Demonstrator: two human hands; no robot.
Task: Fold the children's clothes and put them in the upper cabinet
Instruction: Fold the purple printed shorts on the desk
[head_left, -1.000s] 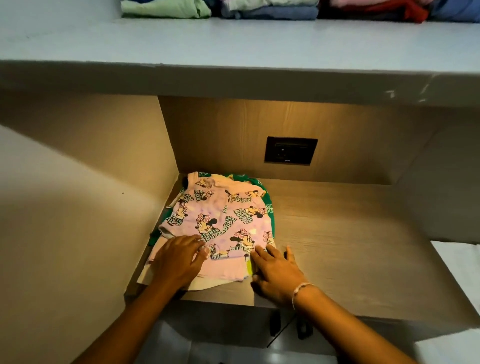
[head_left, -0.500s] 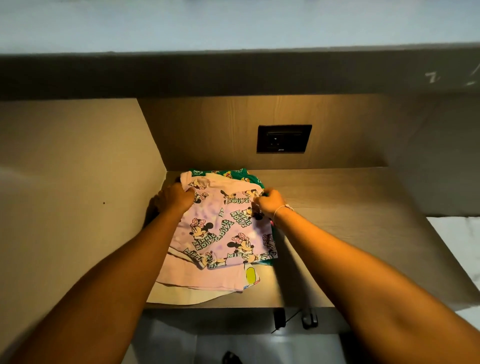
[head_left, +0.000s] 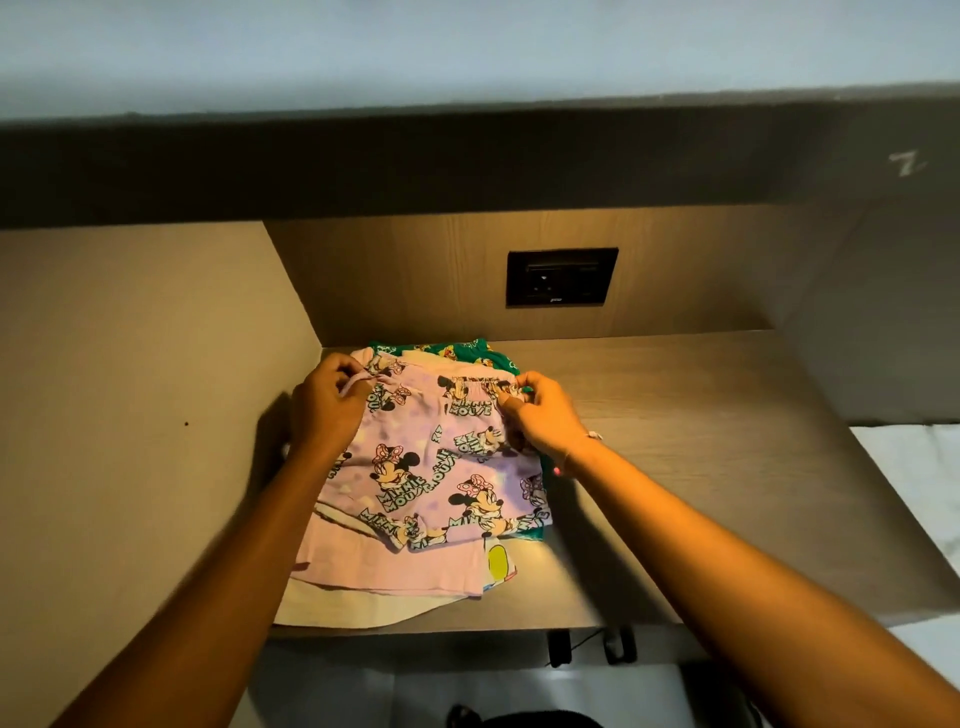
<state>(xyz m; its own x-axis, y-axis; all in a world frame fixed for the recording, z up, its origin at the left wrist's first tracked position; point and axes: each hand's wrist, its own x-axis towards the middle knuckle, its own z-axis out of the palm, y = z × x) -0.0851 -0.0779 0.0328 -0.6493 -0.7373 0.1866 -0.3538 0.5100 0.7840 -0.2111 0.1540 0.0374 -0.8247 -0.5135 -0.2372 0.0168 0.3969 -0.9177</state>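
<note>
Lilac cartoon-print shorts (head_left: 431, 467) are pinched at their far edge by both hands, the left hand (head_left: 324, 400) at one corner and the right hand (head_left: 545, 415) at the other, with fingers curled into the cloth. The shorts top a pile of a pink garment (head_left: 374, 566), a cream garment (head_left: 337, 605) and a green garment (head_left: 467, 349). The pile lies on the wooden counter (head_left: 675, 467) against the side wall (head_left: 130, 415), below a black socket (head_left: 562, 276).

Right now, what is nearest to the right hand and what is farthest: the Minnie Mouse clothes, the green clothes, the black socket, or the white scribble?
1. Minnie Mouse clothes: top of the pile, pinched by the right hand.
2. Green clothes: peeking out just behind the fingers.
3. Black socket: on the back wall, higher up.
4. White scribble: far up on the right.
</note>
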